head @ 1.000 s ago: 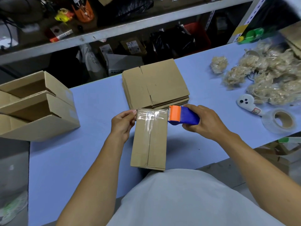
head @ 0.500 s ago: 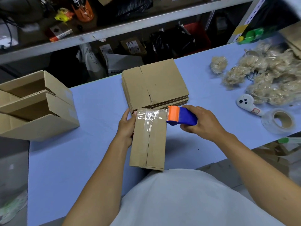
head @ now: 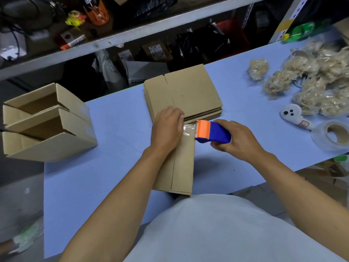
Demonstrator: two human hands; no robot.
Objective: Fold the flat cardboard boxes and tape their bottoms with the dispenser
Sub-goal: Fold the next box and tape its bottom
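The left hand [head: 167, 127] lies palm down with fingers extended, pressing flat on the far end of the box [head: 179, 163] under work, covering the clear tape [head: 188, 130] laid there. The right hand [head: 239, 139] is wrapped round the blue body of the tape dispenser [head: 211, 132], whose orange head sits against the box's right edge, the tape running from it onto the cardboard.

The box lies near the counter's [head: 117, 133] front edge, directly before the person, bottom flaps closed and seam facing up. Tape is visible only across the far end; whether the seam itself is taped cannot be told. In my judgement the strip is not yet cut free.

Just beyond the box, toward the counter's back edge, sits the stack of flat boxes [head: 186, 91], several still unfolded. At the left end stand the assembled boxes [head: 47, 120], three piled with open sides showing. Toward the right end lie bundles of pale filler [head: 306, 76], a white gadget [head: 291, 113] and a spare tape roll [head: 332, 134].

Assessment: three done, one in hand, the stack remaining.
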